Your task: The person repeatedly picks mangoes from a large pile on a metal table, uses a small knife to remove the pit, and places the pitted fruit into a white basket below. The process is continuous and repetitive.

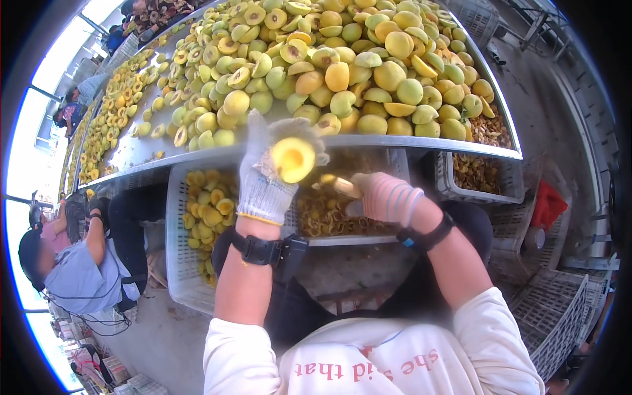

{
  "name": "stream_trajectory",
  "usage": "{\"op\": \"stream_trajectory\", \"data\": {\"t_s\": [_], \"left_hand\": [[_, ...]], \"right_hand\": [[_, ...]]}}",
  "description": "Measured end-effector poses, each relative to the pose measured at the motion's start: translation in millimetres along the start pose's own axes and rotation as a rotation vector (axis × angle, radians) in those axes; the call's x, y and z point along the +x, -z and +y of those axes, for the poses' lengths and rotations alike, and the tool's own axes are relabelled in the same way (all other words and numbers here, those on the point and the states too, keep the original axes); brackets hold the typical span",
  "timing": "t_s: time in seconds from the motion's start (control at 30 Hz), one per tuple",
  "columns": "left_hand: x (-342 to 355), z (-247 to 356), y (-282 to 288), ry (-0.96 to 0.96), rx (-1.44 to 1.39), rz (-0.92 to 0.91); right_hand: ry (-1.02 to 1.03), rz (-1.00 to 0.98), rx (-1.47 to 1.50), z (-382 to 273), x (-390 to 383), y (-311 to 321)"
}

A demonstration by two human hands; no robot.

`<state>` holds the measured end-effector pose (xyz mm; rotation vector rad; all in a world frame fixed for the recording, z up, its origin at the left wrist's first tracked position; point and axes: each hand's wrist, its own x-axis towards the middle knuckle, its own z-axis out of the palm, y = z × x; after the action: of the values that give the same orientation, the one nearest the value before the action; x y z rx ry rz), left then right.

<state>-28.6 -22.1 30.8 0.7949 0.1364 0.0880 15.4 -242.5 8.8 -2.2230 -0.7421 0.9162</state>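
My left hand (264, 185), in a dirty white knit glove, grips a yellow peach half (293, 160). The cut face is turned up and has a round hollow in its middle. Just to the right, my right hand (390, 199) wears a pink striped glove. Its fingers are closed round a short tool with a pale wooden handle (346, 187); the tool's tip is blurred, so its kind is unclear. The tool is apart from the fruit. Both hands are over white crates in front of the metal table's edge (368, 140).
Whole and halved peaches (329, 59) are heaped on the table. Below stand a crate of peach halves (209, 210), a crate of scraps (336, 220) and another scrap crate (479, 191) at right. A seated co-worker (89, 270) is at left; stacked crates (550, 322) stand at right.
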Motion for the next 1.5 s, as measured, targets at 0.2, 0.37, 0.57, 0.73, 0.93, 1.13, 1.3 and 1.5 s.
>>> {"op": "stream_trajectory", "data": {"t_s": [0.2,0.37,0.57,0.73,0.93,1.13,1.3,1.5], "left_hand": [[-11,63,46,-0.340,1.292,0.501],[48,13,-21,-0.067,1.734,0.184],[97,-36,-35,0.242,2.146,0.101],[83,-19,-5,0.026,1.684,0.043],[22,-21,-19,-0.777,1.550,-0.262],[-19,-22,-37,-0.569,0.750,-0.087],[-10,-25,-5,-0.350,0.829,-0.106],[3,-25,-2,-0.068,0.080,0.121]], "right_hand": [[-0.056,0.186,-0.380,7,-19,5],[-0.009,0.261,-0.179,-2,-32,17],[0.006,0.426,-0.087,13,-29,21],[-0.022,0.528,0.324,20,-21,18],[0.010,0.284,1.060,-4,-12,26],[0.126,0.169,1.218,-18,1,13],[0.223,0.348,0.826,-30,19,-11],[0.193,0.624,0.275,-42,19,-28]]}}
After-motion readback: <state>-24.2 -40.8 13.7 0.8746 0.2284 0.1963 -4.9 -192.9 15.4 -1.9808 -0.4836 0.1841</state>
